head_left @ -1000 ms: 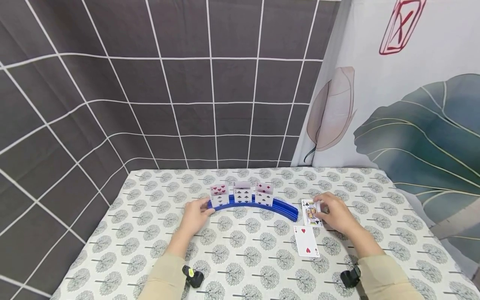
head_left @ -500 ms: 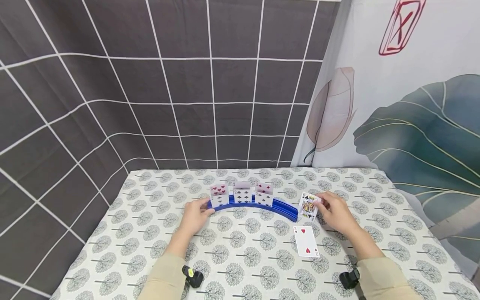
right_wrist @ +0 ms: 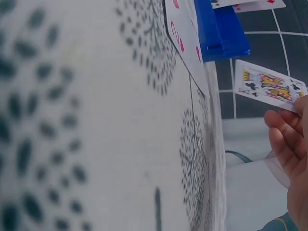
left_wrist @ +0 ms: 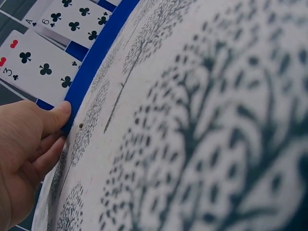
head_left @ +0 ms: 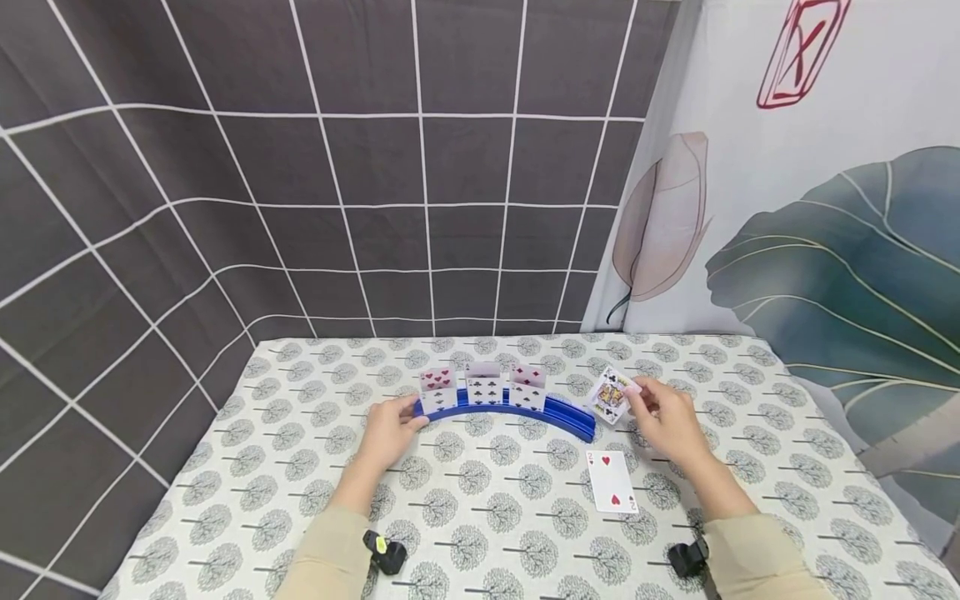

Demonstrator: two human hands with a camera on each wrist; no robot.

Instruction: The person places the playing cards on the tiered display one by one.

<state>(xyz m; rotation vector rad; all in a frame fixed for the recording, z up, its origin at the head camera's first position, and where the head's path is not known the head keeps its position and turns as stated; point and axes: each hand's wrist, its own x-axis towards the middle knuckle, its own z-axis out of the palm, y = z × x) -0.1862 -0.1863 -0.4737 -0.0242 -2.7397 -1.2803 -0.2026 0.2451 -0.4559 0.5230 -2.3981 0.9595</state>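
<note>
A curved blue card holder stands on the table, with playing cards upright in two rows along its left and middle parts. The left hand grips its left end, thumb on the front side. Close by stand the three of clubs and the six of clubs. Between thumb and fingers, the right hand pinches a face card of clubs by its right edge. This card is tilted, face visible, just beyond the holder's bare right end. A two of hearts lies face up on the cloth.
A white cloth with a tree print covers the table. Behind it hangs a dark grid-patterned curtain, with a pale leaf-printed cloth on the right. Black wrist cameras sit at both sleeves.
The right hand has lifted the face card off the table and brought it left, turning it aslant beside the holder's right end. The left hand stays in place.
</note>
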